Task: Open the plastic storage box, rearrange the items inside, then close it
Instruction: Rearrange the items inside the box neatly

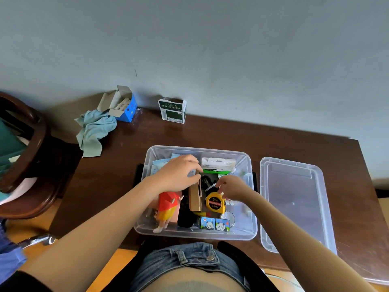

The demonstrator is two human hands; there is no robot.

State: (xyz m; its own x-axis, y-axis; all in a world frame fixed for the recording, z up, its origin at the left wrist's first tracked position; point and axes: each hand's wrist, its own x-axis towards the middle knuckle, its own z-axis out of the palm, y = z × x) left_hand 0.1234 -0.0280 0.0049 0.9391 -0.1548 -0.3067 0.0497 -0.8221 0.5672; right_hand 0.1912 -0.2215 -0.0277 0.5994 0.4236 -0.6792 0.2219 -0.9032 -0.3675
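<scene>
The storage box point(195, 233) sits on the table point(294, 140) with its lid point(294, 205) just to its right — behind, by the wall, stand two cartons point(172, 111), a cloth point(94, 131) leftmost.

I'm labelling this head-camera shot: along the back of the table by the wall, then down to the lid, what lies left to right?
Light blue cloth → open blue box of white sticks → green and white carton → clear plastic lid, lying right of the storage box.
</scene>
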